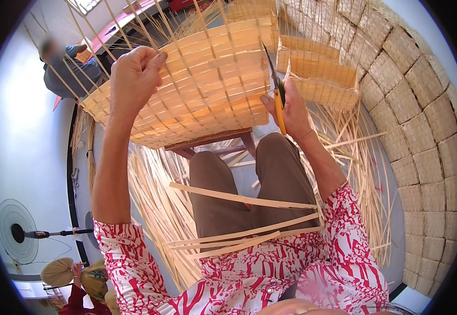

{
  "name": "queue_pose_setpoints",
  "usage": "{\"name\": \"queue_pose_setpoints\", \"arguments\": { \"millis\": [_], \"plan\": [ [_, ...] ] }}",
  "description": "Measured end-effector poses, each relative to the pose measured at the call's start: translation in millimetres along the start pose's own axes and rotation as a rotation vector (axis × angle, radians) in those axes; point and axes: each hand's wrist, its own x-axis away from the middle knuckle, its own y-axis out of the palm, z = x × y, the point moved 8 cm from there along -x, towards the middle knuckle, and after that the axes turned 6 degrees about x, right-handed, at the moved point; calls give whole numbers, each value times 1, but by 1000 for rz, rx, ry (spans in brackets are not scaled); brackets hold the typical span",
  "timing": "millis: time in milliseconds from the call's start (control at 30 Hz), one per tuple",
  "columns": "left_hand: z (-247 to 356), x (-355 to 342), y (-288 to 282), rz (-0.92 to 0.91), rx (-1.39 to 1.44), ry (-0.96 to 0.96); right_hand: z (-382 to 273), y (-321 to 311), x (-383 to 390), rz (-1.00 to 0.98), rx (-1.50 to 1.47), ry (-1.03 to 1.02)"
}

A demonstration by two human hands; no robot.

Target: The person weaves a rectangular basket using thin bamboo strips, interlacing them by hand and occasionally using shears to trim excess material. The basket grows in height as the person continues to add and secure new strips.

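A half-woven basket (207, 68) of pale split-bamboo strips stands in front of me on a wooden stool (207, 139), with loose upright stakes sticking up from its top. My left hand (136, 79) is in front of its left side, thumb and fingers pinched together near the weave. Whatever lies between those fingertips is too small to make out. On the right, my right hand (294, 107) grips pruning shears (279, 97) with yellow and black handles. Their dark, narrow blades point upward beside the basket's right edge.
Long loose strips (239, 197) lie across my lap. Many more strips (160, 189) litter the floor. Another unfinished basket (317, 79) stands at the far right, before a wall of stacked woven panels (422, 126). A fan (18, 231) is at left; a seated person (68, 73) is behind the stakes.
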Motion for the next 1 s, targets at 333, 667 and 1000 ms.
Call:
{"name": "queue_pose_setpoints", "arguments": {
  "millis": [333, 667, 1000],
  "plan": [
    [10, 9, -3, 28, -77, 75, -15, 1, -17, -17, -89, 34],
    [11, 8, 0, 14, -19, 84, -5, 2, -11, -54, -224, 102],
    [12, 20, -5, 48, -44, 100, -25, -10, -20, -92, -12, 17]
  ]
}}
